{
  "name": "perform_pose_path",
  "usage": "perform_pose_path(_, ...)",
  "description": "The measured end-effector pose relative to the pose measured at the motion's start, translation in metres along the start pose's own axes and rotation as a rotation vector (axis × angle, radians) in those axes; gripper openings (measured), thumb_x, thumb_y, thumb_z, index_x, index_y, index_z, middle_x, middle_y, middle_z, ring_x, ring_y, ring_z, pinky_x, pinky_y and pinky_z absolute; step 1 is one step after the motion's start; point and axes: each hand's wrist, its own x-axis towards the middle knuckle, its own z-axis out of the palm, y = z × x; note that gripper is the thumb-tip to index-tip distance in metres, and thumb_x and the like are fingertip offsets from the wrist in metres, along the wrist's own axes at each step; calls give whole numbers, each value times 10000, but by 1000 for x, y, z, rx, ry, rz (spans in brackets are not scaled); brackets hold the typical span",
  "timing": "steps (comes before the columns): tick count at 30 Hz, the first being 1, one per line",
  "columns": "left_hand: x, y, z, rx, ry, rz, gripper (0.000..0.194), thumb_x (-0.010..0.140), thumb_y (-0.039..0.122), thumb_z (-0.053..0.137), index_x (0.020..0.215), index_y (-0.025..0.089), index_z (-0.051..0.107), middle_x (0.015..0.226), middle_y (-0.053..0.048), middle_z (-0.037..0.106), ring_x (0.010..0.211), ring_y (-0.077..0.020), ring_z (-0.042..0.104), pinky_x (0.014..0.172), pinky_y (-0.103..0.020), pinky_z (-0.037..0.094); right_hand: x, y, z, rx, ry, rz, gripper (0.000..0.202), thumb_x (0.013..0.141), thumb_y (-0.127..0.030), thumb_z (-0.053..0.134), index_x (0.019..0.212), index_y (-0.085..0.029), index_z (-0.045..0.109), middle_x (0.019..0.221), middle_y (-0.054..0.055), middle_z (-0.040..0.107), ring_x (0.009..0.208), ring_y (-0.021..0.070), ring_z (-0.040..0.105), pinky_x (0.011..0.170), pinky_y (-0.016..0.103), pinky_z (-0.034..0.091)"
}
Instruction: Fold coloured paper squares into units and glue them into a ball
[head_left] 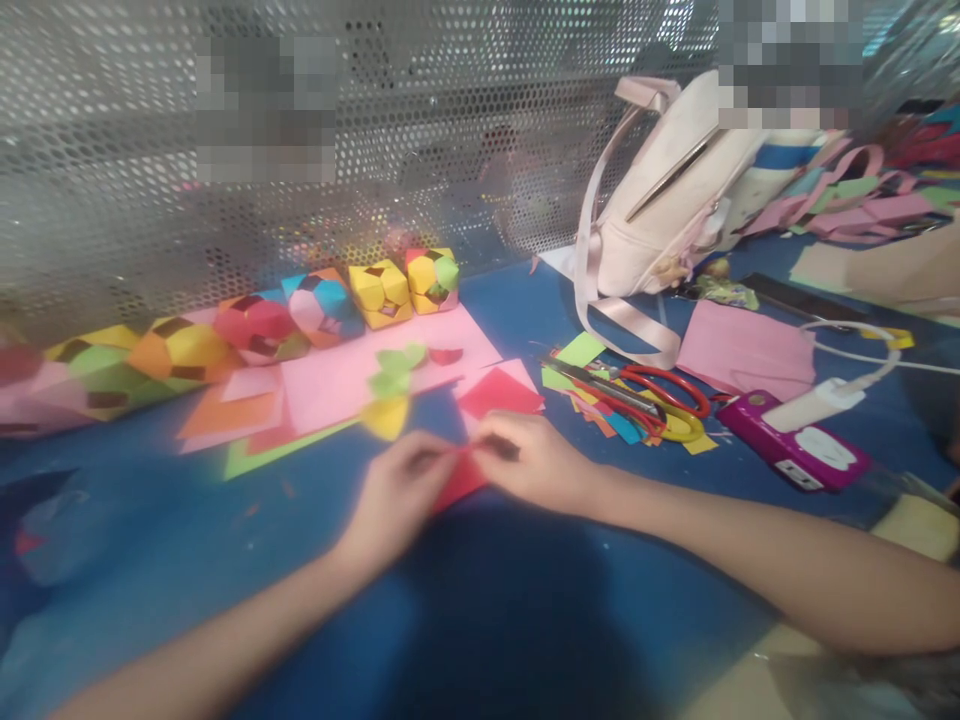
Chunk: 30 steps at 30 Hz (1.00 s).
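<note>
Left hand (405, 482): pinches the red paper (461, 482).
Right hand (534, 462): pinches the same paper, just beside the left hand.
Scissors (666, 373): lie on paper scraps (626, 427), at right.

1 bkpk (660, 215); L of it, 2 yel. cubes (377, 287); in frt., 1 purple box (784, 444), 2 hands (536, 462).

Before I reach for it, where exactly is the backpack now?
In the head view, the backpack is at the upper right, by the perforated screen, farther away than the right hand, with a pink sheet just in front.
</note>
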Motion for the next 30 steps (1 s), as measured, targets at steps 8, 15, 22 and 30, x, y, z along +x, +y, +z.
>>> perform_pose_path(8, 0, 3, 1, 12, -4, 12, 173, 768, 335, 600, 752, 166, 636, 740, -23, 658, 664, -140, 582, 589, -221, 443, 1, -2, 0, -13, -27, 73, 78, 793, -158, 550, 732, -159, 599, 673, -3, 597, 619, 108, 540, 591, 219, 420)
perform_pose_path(15, 0, 5, 1, 59, -12, 37, 168, 783, 323, 588, 776, 162, 637, 777, -30, 661, 699, -145, 590, 628, -233, 452, 5, -7, -9, 26, -105, 136, 122, 809, -134, 532, 745, -150, 635, 698, 5, 655, 648, 116, 595, 612, 216, 443)
perform_pose_path(22, -2, 5, 2, 59, -34, 90, 129, 781, 276, 577, 767, 175, 657, 787, -18, 684, 727, -153, 610, 698, -243, 468, 3, -5, -4, -33, -66, 45, 130, 797, -106, 555, 703, -150, 634, 703, 21, 665, 652, 119, 594, 627, 223, 447)
perform_pose_path(30, -1, 1, -6, 21, -22, -28, 270, 805, 265, 524, 1003, 210, 698, 1063, -26, 700, 925, -206, 635, 839, -299, 466, 7, -1, -8, -31, -1, 24, 178, 785, -107, 583, 612, -145, 583, 580, -26, 591, 547, 80, 529, 540, 184, 394)
